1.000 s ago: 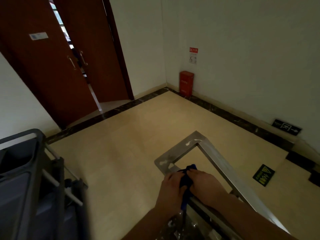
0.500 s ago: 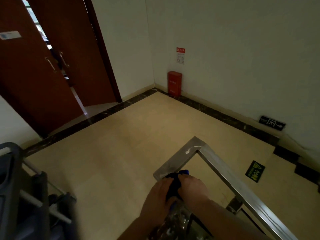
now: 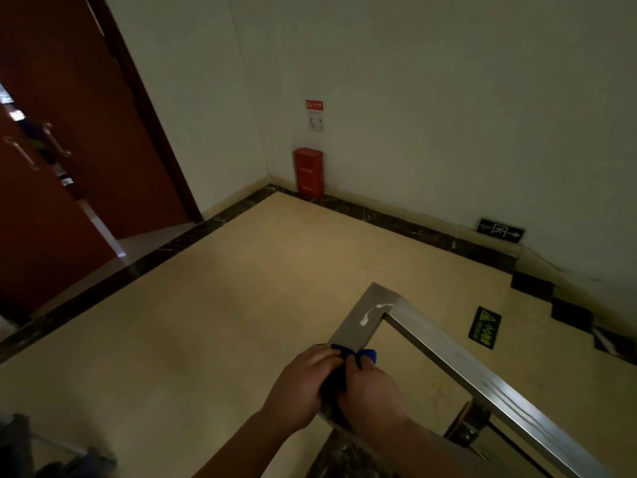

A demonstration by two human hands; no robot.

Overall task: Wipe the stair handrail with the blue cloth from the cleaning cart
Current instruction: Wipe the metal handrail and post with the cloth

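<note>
Doors of red-brown wood are seen at far left, slightly ajar. The left hand and right hand are closed side by side on a blue cloth, which is pressed on the steel handrail before its corner. A white smear is noted beyond the cloth.

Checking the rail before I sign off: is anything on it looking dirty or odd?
Yes. A white smear sits on the handrail at its corner, ahead of the blue cloth that both hands press onto the rail. It stands out against the otherwise plain steel.
</note>
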